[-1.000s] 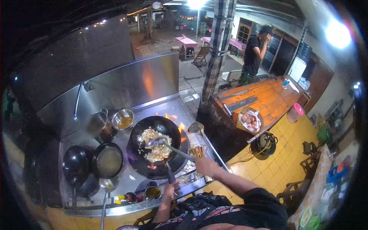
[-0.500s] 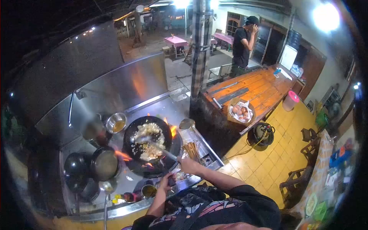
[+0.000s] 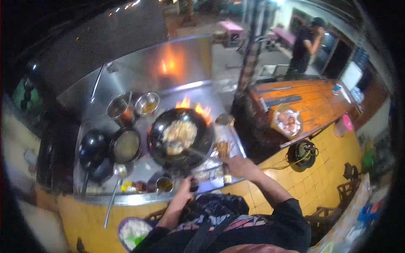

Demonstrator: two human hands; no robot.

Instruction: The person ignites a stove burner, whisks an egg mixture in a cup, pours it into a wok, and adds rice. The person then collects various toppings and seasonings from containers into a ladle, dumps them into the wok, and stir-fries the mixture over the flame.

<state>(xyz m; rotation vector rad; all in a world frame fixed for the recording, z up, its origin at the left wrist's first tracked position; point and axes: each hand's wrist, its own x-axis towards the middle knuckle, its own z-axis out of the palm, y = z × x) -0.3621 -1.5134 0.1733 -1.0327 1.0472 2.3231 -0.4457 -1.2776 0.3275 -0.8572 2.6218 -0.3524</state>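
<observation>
My right hand [image 3: 239,167] is closed around the handle of a wok spatula [image 3: 201,154]. The spatula's head rests at the near side of some pale, chopped or grainy food [image 3: 180,131] inside a black wok [image 3: 158,126]. Flames rise behind the wok's far rim. Close to the stove's front edge, my left hand [image 3: 184,190] grips the dark wok handle [image 3: 194,184]. A small pot of brownish liquid [image 3: 164,184] sits just left of that hand.
Left of the wok stand a pan of cloudy liquid [image 3: 126,145], another black wok [image 3: 93,145] and metal pots [image 3: 147,103]. A ladle [image 3: 113,198] juts past the stove's front. Eggs [image 3: 289,121] lie on the wooden counter [image 3: 320,99]; a person [image 3: 301,50] stands behind it.
My view has swung, so the stove sits higher and further right. The spatula has drawn back toward the near side of the food. Flames behind the wok are larger.
</observation>
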